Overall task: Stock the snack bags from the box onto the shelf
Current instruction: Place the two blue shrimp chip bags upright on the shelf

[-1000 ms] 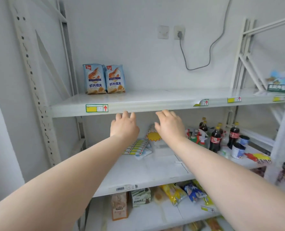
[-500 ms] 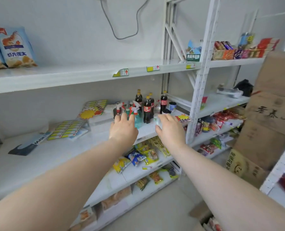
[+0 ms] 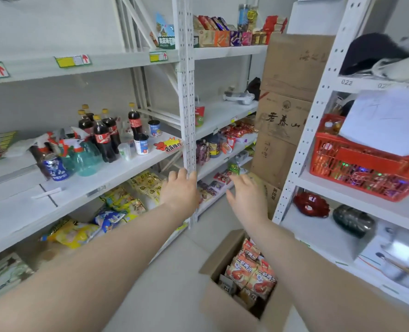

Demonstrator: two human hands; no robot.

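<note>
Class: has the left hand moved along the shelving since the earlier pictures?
Yes. The left hand moved rightward and down, from the upper shelf edge to the white upright post, nearer the box.

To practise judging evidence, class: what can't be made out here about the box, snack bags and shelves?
Head view: how many snack bags the box holds; its walls and the right forearm hide the rest.
Head view: print on the shelf labels, too small and blurred.
Head view: left end of the top shelf, past the edge.
</note>
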